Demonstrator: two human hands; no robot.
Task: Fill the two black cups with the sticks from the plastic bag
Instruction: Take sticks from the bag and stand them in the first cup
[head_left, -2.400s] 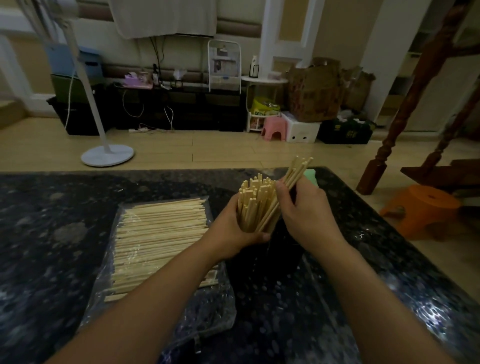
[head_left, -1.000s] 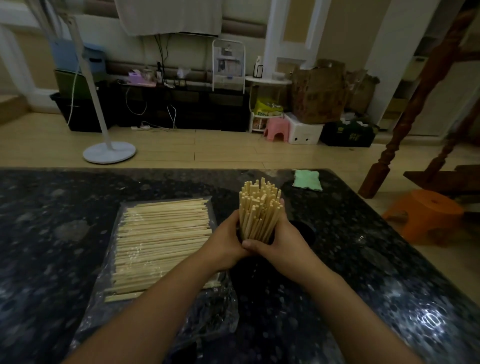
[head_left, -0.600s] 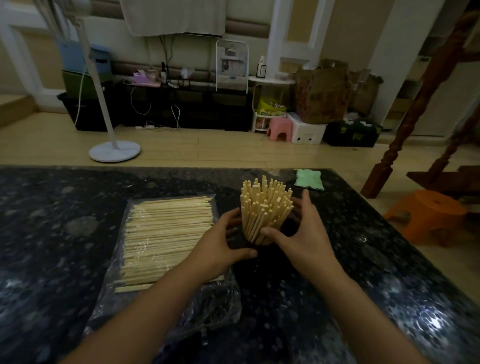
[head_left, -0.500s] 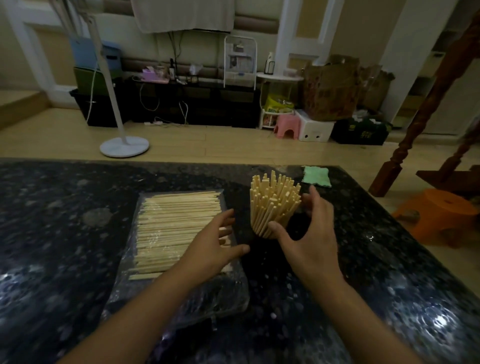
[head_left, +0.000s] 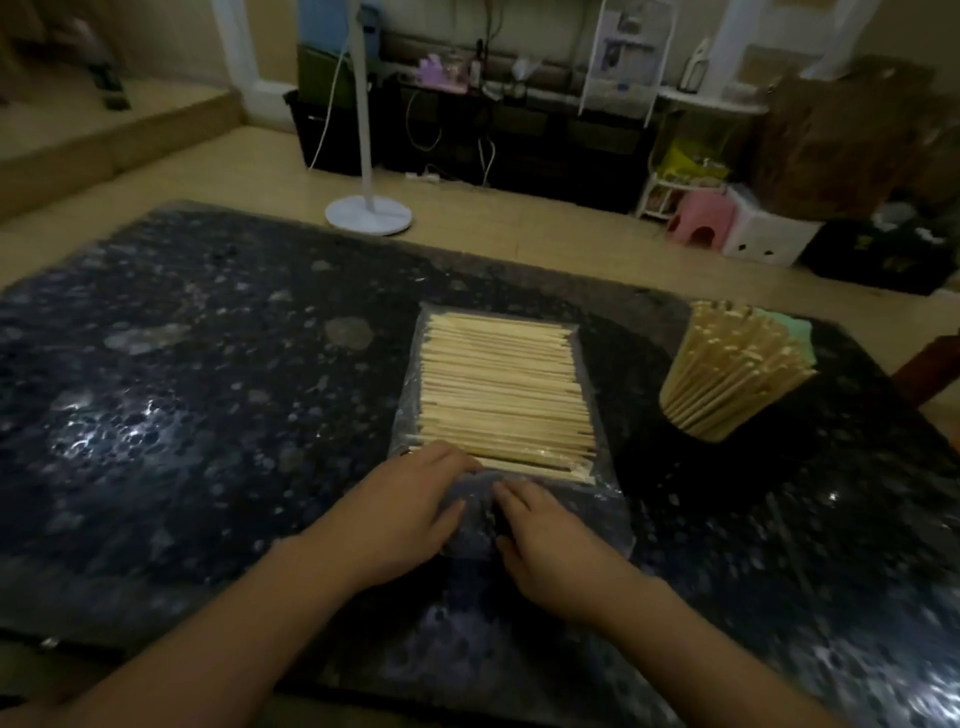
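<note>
Head view: The plastic bag (head_left: 506, 415) of sticks (head_left: 504, 389) lies flat on the dark table (head_left: 208, 389). The left hand (head_left: 400, 512) and right hand (head_left: 556, 545) rest on its near end, fingers loosely extended. A black cup (head_left: 727, 452), barely discernible, holds upright sticks to the right.

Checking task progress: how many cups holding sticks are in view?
1: a fanned bundle of sticks stands right of the plastic bag; its black cup is barely discernible. The second cup isn't visible.
</note>
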